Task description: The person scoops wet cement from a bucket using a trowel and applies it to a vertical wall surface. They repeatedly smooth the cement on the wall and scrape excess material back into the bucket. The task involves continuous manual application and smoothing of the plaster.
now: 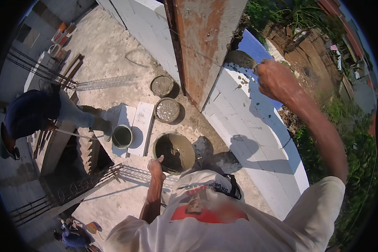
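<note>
The trowel [240, 59] is at one o'clock from the centre of the view, above the near end of the white wall [239, 113] and beside the post [200, 42]. Its long axis runs between ten and four o'clock, the blade pointing to ten, toward the post.

The right hand [273, 79] is clenched around the handle, so the blade lies beyond the fingers, on their ten o'clock side. Grey mortar [241, 80] spots the wall just below it.

The left hand [156, 166] grasps the rim of the bucket [189, 148], thumb over the lip; the bucket spreads from these fingers toward two o'clock, tilt uncertain.

The fist hides most of the handle. Whether the blade touches the post or the wall cannot be told, nor how much mortar it carries. Shadow darkens the bucket's inside, and the left fingers' tips are hard to make out.

Two filled pails [162, 86] stand between ten and eleven o'clock, and a smaller pail [122, 137] at nine. Farther out at nine, a co-worker [33, 111] bends over; between seven and eight, another person [73, 238] is tiny and partly lost at the dark rim.
</note>
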A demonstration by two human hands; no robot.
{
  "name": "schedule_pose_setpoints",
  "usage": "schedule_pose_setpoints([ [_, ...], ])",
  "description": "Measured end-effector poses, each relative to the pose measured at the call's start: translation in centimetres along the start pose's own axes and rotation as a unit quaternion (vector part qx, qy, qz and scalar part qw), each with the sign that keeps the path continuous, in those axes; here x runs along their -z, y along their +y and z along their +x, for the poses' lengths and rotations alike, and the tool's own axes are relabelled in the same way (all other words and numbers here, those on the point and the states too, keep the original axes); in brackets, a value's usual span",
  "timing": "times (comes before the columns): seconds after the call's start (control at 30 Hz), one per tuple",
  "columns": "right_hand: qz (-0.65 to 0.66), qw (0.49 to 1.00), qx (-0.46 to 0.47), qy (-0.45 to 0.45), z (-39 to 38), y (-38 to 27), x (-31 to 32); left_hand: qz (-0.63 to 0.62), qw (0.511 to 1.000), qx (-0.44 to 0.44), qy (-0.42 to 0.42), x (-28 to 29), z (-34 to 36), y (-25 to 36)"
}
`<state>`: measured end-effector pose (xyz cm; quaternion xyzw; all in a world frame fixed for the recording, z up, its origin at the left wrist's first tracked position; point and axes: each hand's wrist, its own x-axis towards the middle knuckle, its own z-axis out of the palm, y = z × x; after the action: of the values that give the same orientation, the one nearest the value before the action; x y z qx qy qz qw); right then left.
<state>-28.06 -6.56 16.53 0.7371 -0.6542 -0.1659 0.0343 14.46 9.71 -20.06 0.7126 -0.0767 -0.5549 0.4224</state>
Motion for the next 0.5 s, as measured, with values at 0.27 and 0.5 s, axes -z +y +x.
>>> schedule_pose_setpoints([
  [0.27, 0.079, 0.978, -0.034, 0.191, 0.4, -2.0, -4.0, 0.015, 0.999, 0.030, 0.021, 1.2, -0.2, -0.4],
  [0.5, 0.171, 0.971, -0.141, 0.087, -2.8, -4.4, -6.7, 0.002, 0.999, 0.040, 0.003, 0.8, 2.1, -2.3],
])
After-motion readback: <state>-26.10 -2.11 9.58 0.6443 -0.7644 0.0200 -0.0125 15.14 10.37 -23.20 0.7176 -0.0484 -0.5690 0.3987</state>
